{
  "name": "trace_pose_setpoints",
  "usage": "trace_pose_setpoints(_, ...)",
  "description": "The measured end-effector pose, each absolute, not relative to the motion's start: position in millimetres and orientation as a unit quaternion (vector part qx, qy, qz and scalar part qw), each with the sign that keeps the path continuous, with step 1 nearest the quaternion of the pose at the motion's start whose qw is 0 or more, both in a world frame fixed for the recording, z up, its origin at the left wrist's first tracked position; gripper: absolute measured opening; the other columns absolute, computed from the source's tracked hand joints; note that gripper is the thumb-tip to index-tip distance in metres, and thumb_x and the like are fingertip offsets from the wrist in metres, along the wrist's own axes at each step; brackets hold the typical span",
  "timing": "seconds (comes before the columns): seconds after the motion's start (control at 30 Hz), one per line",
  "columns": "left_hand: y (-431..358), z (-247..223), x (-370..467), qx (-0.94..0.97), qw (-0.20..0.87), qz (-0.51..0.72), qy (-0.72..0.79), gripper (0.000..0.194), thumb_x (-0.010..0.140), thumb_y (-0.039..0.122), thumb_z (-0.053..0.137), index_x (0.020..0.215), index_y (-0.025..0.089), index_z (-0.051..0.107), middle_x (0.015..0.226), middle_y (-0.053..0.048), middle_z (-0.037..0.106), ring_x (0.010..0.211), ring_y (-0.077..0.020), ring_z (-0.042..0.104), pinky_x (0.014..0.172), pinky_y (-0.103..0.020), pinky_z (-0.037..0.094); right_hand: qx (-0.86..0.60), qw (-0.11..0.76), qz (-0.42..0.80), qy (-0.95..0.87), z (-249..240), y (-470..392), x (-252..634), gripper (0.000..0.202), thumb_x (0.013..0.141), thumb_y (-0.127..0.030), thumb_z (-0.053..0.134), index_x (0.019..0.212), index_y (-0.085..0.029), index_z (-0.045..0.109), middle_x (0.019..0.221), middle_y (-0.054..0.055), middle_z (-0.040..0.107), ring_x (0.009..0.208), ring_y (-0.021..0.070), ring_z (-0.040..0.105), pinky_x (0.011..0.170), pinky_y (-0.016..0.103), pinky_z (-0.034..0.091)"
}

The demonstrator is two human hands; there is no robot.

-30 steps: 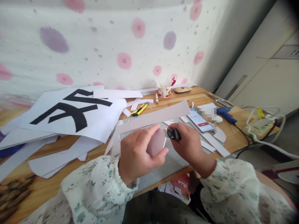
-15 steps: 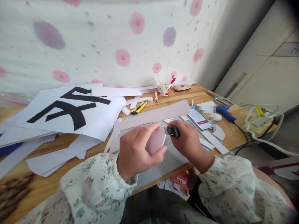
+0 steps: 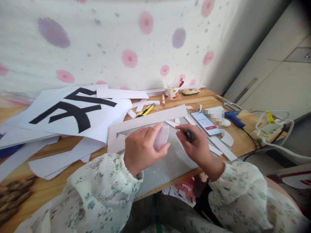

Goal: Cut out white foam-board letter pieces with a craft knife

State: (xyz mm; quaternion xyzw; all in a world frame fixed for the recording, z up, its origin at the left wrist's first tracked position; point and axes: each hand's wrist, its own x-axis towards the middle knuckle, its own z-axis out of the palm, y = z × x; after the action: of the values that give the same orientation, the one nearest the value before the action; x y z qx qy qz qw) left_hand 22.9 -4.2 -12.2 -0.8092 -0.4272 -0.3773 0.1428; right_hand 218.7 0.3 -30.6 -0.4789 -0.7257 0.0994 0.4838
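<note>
My left hand (image 3: 143, 147) is closed around a small pale piece of foam board (image 3: 161, 138), thumb below and fingers above, over the grey cutting mat (image 3: 157, 174). The piece has a curved outline, and part of it is hidden by my fingers. Just to the right, my right hand (image 3: 196, 142) is wrapped around a black utility knife (image 3: 189, 135). Its rounded black end points toward me, and the blade cannot be made out now. A gap separates the knife from the piece. Behind my hands lies a long pale strip (image 3: 150, 119) of board.
A yellow utility knife (image 3: 145, 110) and a paper cup (image 3: 171, 93) with tools stand farther back. Right of my hands lie a phone (image 3: 204, 123), a blue glue gun (image 3: 234, 118) and cables. Sheets with black characters (image 3: 73, 116) cover the left. Scraps fill a red container (image 3: 183, 191) below.
My right hand has drawn the knife slightly right, away from the piece. My left hand has turned the piece, showing a straighter edge. The strip and phone have shifted a little left.
</note>
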Motion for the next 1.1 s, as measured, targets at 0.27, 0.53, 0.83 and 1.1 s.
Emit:
trace_pose_setpoints(0.27, -3.6, -21.3, 26.4, -0.842, 0.124, -0.339, -0.401, 0.048, 0.07, 0.034, 0.067, 0.113, 0.014, 0.063, 0.081, -0.006, 0.072, 0.071, -0.025, 0.067, 0.061, -0.037, 0.052, -0.428, 0.465, 0.228, -0.741, -21.3, -2.1, 210.0, 0.019, 0.084, -0.022, 0.056, 0.099, -0.022, 0.068, 0.087, 0.004, 0.072, 0.075, 0.018, 0.065, 0.069, 0.032, 0.05)
trace_pose_setpoints(0.53, -6.2, -22.3, 27.8, -0.851, 0.117, -0.317, -0.401, 0.047, 0.069, 0.035, 0.068, 0.111, 0.014, 0.064, 0.078, -0.005, 0.07, 0.069, -0.0256, 0.066, 0.059, -0.039, 0.052, -0.478, 0.45, 0.154, -0.739, -34.7, 1.5, 213.7, 0.021, 0.074, -0.013, 0.055, 0.089, -0.022, 0.066, 0.085, 0.004, 0.074, 0.077, 0.0208, 0.068, 0.072, 0.032, 0.052)
trace_pose_setpoints(0.83, -5.8, -24.5, 28.6, -0.851, 0.115, -0.312, -0.406, 0.044, 0.068, 0.033, 0.067, 0.109, 0.015, 0.065, 0.076, -0.004, 0.069, 0.069, -0.0255, 0.065, 0.058, -0.039, 0.051, -0.456, 0.411, 0.01, -0.789, -35.7, 0.5, 213.2, 0.024, 0.069, -0.01, 0.051, 0.089, -0.022, 0.06, 0.08, 0.004, 0.073, 0.073, 0.0211, 0.068, 0.064, 0.028, 0.049)
trace_pose_setpoints(1.1, -5.8, -22.8, 25.6, -0.843, 0.122, -0.326, -0.411, 0.046, 0.07, 0.037, 0.068, 0.111, 0.016, 0.064, 0.078, -0.003, 0.07, 0.072, -0.0241, 0.066, 0.061, -0.037, 0.051, -0.484, 0.373, -0.019, -0.791, -40.6, 3.4, 218.3, 0.016, 0.071, -0.014, 0.052, 0.085, -0.019, 0.058, 0.073, 0.005, 0.069, 0.066, 0.0223, 0.064, 0.059, 0.029, 0.043)
